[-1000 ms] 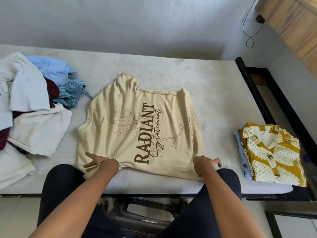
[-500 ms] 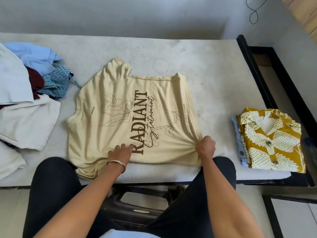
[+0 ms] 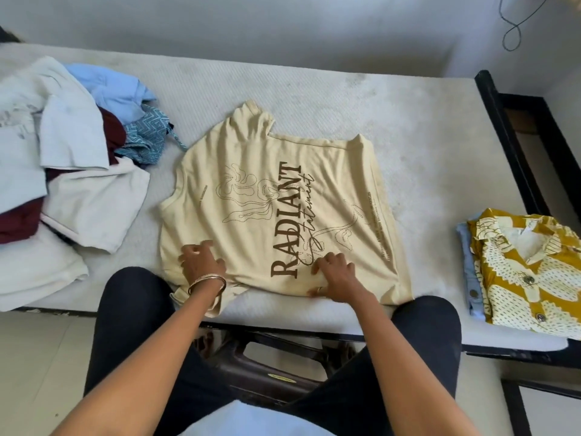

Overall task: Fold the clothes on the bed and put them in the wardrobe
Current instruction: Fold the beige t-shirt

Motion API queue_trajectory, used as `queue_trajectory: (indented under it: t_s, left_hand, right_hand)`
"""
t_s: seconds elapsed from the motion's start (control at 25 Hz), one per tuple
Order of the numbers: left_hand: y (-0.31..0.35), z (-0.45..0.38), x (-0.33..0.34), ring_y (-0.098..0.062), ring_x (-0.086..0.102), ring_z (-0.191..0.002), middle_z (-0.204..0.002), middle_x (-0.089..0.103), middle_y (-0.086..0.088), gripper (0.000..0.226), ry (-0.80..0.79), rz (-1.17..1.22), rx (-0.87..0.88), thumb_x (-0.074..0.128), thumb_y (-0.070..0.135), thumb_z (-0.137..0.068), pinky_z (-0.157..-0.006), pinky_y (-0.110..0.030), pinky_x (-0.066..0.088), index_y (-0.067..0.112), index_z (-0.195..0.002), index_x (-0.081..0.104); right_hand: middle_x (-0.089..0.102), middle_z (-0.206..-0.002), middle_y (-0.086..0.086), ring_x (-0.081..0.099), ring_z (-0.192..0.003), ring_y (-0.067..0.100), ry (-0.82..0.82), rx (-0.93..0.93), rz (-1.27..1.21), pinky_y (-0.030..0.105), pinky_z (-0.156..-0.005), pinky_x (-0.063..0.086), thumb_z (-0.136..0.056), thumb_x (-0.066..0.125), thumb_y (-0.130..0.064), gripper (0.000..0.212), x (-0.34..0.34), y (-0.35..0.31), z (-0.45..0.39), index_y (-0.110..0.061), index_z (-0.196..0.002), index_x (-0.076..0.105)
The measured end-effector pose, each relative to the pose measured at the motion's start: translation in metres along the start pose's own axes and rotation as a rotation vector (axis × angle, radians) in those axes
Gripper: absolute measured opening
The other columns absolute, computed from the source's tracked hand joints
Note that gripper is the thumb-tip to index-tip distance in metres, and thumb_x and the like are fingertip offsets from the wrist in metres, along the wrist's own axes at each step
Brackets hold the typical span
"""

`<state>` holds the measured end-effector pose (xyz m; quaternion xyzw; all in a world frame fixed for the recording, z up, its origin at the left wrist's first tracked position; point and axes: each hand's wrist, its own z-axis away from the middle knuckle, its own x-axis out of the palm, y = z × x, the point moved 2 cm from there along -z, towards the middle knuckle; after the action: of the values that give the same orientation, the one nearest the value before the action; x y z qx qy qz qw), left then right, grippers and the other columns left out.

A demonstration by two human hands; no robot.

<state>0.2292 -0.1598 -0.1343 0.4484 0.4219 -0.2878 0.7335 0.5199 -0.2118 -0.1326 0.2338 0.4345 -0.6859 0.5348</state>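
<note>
A cream T-shirt [image 3: 251,190] printed "RADIANT" lies spread flat on the white mattress [image 3: 393,121], its hem hanging a little over the near edge. My left hand [image 3: 201,262], with a bangle at the wrist, rests on the shirt's near left part, fingers spread and slightly bent. My right hand [image 3: 336,275] presses flat on the cloth near the letter R, fingers stretched toward the left. Neither hand grips the fabric.
A heap of unfolded clothes [image 3: 72,171] in white, blue, maroon and teal lies at the left. A folded yellow patterned shirt [image 3: 528,272] on a light blue garment sits at the right. The black bed frame [image 3: 503,140] runs along the right; a dark stool [image 3: 267,372] stands between my knees.
My right hand let go of the shirt's right near corner and moved left onto the print. My left hand slid left across the cloth. The view shifted slightly.
</note>
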Motion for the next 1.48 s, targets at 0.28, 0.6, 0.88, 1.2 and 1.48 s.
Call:
queue_trajectory:
  t_s: [0.28,0.6,0.88,1.2,1.48]
  left_hand:
    - [-0.036,-0.025,-0.021,-0.041,0.031,-0.135,-0.148,0.026,-0.028,0.103,-0.179,0.11,-0.606,0.078,0.028,-0.077,-0.107,-0.047,0.035,0.0,-0.15,0.01]
    - [-0.022,-0.026,-0.01,-0.03,0.03,-0.14,-0.156,0.024,-0.017,0.054,0.016,0.778,-0.819,0.04,0.015,-0.102,-0.11,-0.031,0.027,-0.001,-0.149,0.02]
    - [-0.032,-0.026,-0.065,-0.031,0.05,-0.119,-0.132,0.052,-0.017,0.026,-0.135,0.85,-0.902,0.057,0.013,-0.093,-0.104,-0.037,0.041,-0.002,-0.115,0.057]
    - [-0.001,-0.054,-0.079,-0.022,0.063,-0.089,-0.086,0.063,-0.007,0.019,-0.431,1.097,-1.055,0.069,0.023,-0.086,-0.055,-0.041,0.057,0.009,-0.078,0.059]
    - [0.053,-0.115,-0.07,-0.024,0.06,-0.088,-0.096,0.061,-0.012,0.011,-0.253,1.513,-0.608,0.057,0.022,-0.095,-0.084,-0.037,0.053,0.011,-0.093,0.055]
  right_hand:
    - [0.044,-0.129,0.008,0.037,-0.119,0.031,0.127,0.046,0.192,0.049,-0.094,0.037,-0.096,0.054,-0.035,0.031,0.032,-0.022,-0.012,-0.014,-0.119,0.05]
    - [0.067,-0.098,0.017,0.059,-0.085,0.04,0.373,0.042,-0.189,0.037,-0.064,0.031,-0.094,0.044,-0.019,0.022,0.022,-0.016,-0.012,-0.009,-0.113,0.046]
    - [0.048,-0.118,0.006,0.046,-0.11,0.031,0.199,0.282,0.104,0.041,-0.076,0.044,-0.087,0.061,-0.008,0.032,0.02,0.001,-0.008,-0.018,-0.116,0.051]
    - [0.064,-0.103,0.007,0.061,-0.101,0.031,0.343,0.383,0.146,0.05,-0.094,0.042,-0.087,0.048,0.002,0.026,-0.045,0.032,-0.02,-0.013,-0.102,0.062]
    - [0.054,-0.121,0.016,0.049,-0.108,0.039,0.516,0.454,0.12,0.057,-0.086,0.041,-0.084,0.043,0.013,0.048,-0.099,0.035,-0.071,-0.011,-0.125,0.049]
